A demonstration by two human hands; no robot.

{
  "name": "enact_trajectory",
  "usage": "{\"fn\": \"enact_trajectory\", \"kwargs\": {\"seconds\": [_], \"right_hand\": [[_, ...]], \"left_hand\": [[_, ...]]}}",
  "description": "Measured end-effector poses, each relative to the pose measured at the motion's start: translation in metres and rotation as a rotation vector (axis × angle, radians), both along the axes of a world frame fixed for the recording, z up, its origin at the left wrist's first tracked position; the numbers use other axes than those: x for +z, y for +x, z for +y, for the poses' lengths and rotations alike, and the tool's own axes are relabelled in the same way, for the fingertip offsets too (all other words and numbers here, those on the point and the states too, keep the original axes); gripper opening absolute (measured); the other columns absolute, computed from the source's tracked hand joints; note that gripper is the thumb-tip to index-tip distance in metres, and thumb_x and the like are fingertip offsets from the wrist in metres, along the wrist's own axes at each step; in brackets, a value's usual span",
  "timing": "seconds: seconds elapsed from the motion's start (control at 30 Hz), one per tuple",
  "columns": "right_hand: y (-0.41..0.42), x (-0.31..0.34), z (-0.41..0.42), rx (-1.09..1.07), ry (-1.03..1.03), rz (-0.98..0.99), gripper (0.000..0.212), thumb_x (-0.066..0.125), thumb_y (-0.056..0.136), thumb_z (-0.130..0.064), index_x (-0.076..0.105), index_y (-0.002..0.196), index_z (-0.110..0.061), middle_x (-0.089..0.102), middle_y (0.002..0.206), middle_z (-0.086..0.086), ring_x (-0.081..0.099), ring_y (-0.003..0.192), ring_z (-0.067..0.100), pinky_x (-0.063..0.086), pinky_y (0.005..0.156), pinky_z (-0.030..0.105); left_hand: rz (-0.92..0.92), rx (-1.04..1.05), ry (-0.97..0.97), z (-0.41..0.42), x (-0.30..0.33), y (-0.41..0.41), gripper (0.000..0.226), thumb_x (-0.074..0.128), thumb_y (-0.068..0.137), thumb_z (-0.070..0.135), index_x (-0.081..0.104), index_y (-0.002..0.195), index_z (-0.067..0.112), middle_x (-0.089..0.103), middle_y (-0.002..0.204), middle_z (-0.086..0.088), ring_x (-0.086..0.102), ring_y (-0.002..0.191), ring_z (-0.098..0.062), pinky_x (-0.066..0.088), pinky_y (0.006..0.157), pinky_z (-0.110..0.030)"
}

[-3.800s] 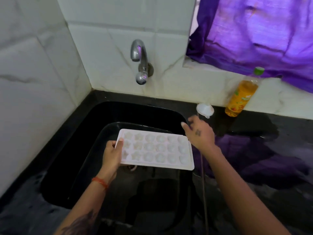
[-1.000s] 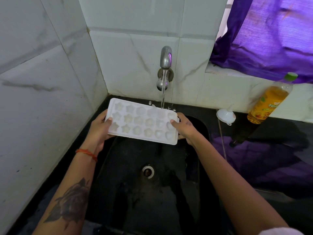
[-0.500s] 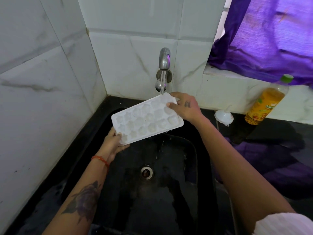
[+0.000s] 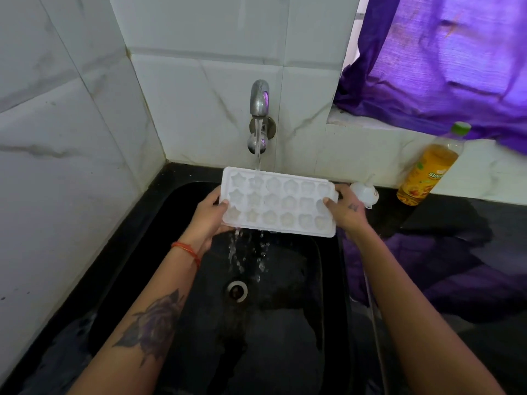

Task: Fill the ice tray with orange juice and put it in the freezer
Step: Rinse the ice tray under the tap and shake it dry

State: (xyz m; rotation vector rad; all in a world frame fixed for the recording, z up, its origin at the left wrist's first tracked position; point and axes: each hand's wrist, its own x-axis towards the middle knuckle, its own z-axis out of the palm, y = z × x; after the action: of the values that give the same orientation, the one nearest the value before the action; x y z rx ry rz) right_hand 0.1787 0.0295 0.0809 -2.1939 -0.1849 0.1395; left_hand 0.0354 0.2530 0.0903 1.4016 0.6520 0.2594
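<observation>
Both hands grip the ice tray (image 4: 278, 205) by its short ends, left hand (image 4: 207, 220) and right hand (image 4: 346, 210) fingers closed on its rims, under the running tap (image 4: 259, 104) above the sink (image 4: 176, 238). This looks like rinsing; next comes draining, then reaching the juice bottle (image 4: 427, 172) on the tabletop (image 4: 445, 223).

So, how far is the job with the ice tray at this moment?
Early stage. In hand: the left hand and right hand hold the ice tray over the sink under the running tap; water drips off its near edge. No juice is in it. Left: the orange juice bottle stands capped on the counter beside the white funnel, so filling and freezing remain.
</observation>
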Motion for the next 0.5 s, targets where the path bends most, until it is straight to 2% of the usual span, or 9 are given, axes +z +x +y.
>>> {"fn": "enact_trajectory", "kwargs": {"seconds": [0.07,0.17,0.3,0.4,0.43,0.5], "right_hand": [[-0.011,-0.011,0.011,0.019,0.047,0.079,0.040,0.062,0.084,-0.023,0.050,0.121,-0.019,0.061,0.115,0.011,0.057,0.096,0.024,0.047,0.081,0.031],[-0.024,-0.016,0.031,0.071,0.121,0.137,0.040,0.062,0.084,-0.020,0.048,0.122,-0.020,0.060,0.114,0.012,0.058,0.101,0.027,0.051,0.088,0.038],[-0.034,-0.008,0.053,0.185,0.160,0.143,0.036,0.061,0.084,-0.014,0.047,0.117,-0.022,0.060,0.110,0.014,0.060,0.099,0.029,0.053,0.085,0.049],[-0.041,-0.001,0.060,0.273,0.201,0.060,0.037,0.063,0.084,-0.010,0.047,0.116,-0.021,0.062,0.111,0.012,0.062,0.097,0.027,0.055,0.081,0.051],[-0.043,0.001,0.061,0.281,0.201,0.026,0.035,0.063,0.084,-0.009,0.048,0.113,-0.021,0.063,0.110,0.011,0.063,0.095,0.026,0.055,0.080,0.049],[-0.047,0.003,0.060,0.273,0.202,-0.012,0.028,0.065,0.083,-0.007,0.050,0.104,-0.020,0.065,0.110,0.010,0.065,0.092,0.024,0.056,0.078,0.046]], "left_hand": [[-0.023,0.046,0.049,0.008,0.004,-0.003,0.040,0.040,0.098,0.005,0.052,0.125,0.031,0.061,0.113,0.000,0.063,0.094,-0.016,0.056,0.064,-0.030],[-0.042,0.131,0.126,0.027,0.005,-0.012,0.038,0.042,0.097,0.008,0.054,0.129,0.027,0.061,0.119,-0.003,0.062,0.102,-0.023,0.055,0.079,-0.037],[-0.040,0.157,0.110,0.054,-0.003,-0.029,0.035,0.041,0.100,0.033,0.052,0.132,0.024,0.060,0.127,-0.003,0.061,0.106,-0.021,0.051,0.081,-0.035],[0.049,0.231,-0.058,0.066,-0.012,-0.037,0.055,0.026,0.095,0.059,0.048,0.134,0.027,0.055,0.133,-0.003,0.058,0.109,-0.023,0.044,0.094,-0.041],[0.084,0.246,-0.132,0.069,-0.016,-0.039,0.062,0.022,0.092,0.065,0.044,0.137,0.028,0.051,0.137,-0.008,0.053,0.117,-0.030,0.040,0.101,-0.048],[0.101,0.265,-0.323,0.070,-0.022,-0.044,0.073,0.018,0.087,0.073,0.036,0.143,0.029,0.040,0.144,-0.022,0.041,0.128,-0.044,0.033,0.107,-0.056]]}}
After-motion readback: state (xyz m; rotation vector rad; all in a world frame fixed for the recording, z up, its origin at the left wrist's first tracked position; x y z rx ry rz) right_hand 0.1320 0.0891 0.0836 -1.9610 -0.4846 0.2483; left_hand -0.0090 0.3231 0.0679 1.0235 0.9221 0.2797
